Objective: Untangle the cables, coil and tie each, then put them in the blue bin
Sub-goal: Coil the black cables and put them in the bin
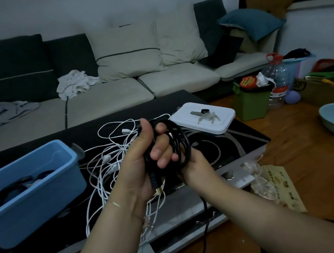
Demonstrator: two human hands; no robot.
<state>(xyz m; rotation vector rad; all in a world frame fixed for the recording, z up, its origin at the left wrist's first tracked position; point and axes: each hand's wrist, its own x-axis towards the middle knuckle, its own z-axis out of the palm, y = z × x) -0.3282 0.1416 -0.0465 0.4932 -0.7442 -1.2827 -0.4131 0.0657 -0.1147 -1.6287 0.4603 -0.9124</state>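
The blue bin (29, 188) is open on top, with dark cables already inside. Between it and the white box (202, 119), tangled white cables (106, 156) cover the black table (238, 135).

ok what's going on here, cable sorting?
Yes. A person is coiling a black cable above a glossy black coffee table. The left hand grips the loops; the right hand holds the coil from below, and one end hangs toward the floor. A tangle of white cables lies on the table. The blue plastic bin at left already holds some dark cables.
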